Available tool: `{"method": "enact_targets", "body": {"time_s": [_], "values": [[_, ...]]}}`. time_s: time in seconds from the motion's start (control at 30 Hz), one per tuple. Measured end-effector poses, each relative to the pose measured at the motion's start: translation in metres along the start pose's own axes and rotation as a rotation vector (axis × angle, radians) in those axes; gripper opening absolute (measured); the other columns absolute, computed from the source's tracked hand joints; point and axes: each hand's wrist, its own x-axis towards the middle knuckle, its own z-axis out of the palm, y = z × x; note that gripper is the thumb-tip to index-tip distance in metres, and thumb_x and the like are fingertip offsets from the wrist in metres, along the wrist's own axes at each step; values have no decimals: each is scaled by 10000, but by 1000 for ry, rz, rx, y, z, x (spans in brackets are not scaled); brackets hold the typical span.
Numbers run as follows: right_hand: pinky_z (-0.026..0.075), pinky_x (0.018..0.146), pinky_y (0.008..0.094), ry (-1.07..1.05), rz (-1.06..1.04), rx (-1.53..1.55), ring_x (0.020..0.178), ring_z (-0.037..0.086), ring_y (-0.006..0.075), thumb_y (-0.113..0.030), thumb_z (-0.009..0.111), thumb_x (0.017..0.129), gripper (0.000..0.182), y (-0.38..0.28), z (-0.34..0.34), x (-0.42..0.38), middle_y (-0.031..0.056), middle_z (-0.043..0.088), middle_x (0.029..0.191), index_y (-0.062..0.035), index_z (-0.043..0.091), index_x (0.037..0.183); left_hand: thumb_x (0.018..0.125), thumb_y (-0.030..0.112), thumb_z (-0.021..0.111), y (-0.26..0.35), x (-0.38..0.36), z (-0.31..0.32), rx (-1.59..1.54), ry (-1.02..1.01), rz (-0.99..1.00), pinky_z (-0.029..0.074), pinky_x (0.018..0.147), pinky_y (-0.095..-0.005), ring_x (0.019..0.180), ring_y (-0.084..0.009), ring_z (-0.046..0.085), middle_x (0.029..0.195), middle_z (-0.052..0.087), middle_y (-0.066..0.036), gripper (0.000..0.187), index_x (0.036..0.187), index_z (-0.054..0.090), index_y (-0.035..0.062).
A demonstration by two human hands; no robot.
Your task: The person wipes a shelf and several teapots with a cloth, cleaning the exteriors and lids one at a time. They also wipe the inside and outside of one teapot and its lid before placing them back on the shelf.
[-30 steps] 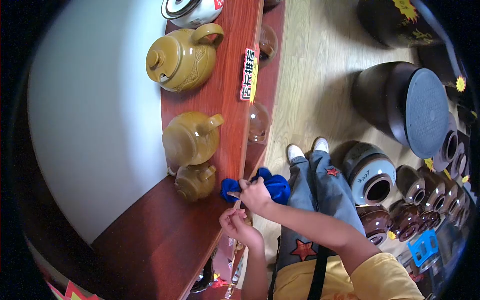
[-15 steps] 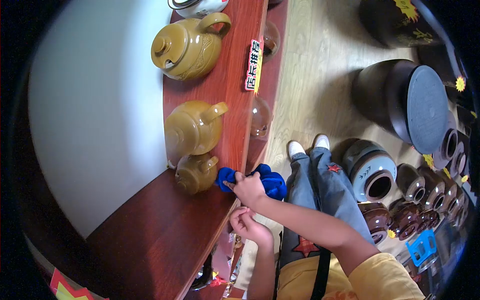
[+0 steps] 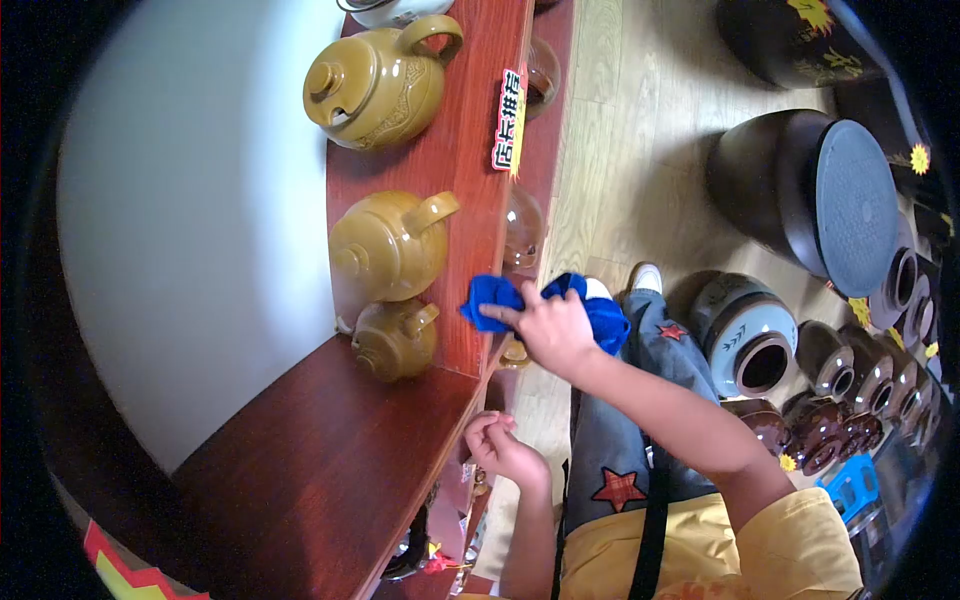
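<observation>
"Status in the head view, from where you sit?"

"It's my only view. My right hand [image 3: 556,333] has a soft, royal-blue cloth [image 3: 492,291] gripped in a bunch, index finger reaching out along it. One end is over the front edge of the red-brown wooden shelf [image 3: 468,262]; the rest hangs outward. How firmly it presses, I can't tell."

"And the left?"

"My left hand [image 3: 505,450] sits beside the shelf's edge, lower in the frame, fingers loosely half curled, nothing in it that I can make out."

"How would you work that edge well?"

"I'd spread the bunch under flat fingers, so fabric rather than a fingertip meets the wood, with light, even pressure. I'd gather the loose end into my palm; dangling, it could catch the glossy brown rounded pot [image 3: 522,230] below."

"Anything else to mind?"

"The mustard-brown glazed ceramic teapot [image 3: 385,248] has its handle pointing toward the edge, so I'd stay outside that. The red, white and yellow sign with black characters [image 3: 508,122] sits further along the same edge; I'd stop short of it."
</observation>
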Motion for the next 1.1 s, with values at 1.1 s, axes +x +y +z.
{"method": "enact_targets", "body": {"time_s": [1.1], "values": [[495,843,330,-107,282,1659,934,629,223,-97,562,766,622,93,-41,-3,120,631,1086,-80,403,1367,844,-22,484,23,44,50,-34,-256,-103,404,656,-224,740,-102,508,871,549,-44,106,900,537,51]]}}
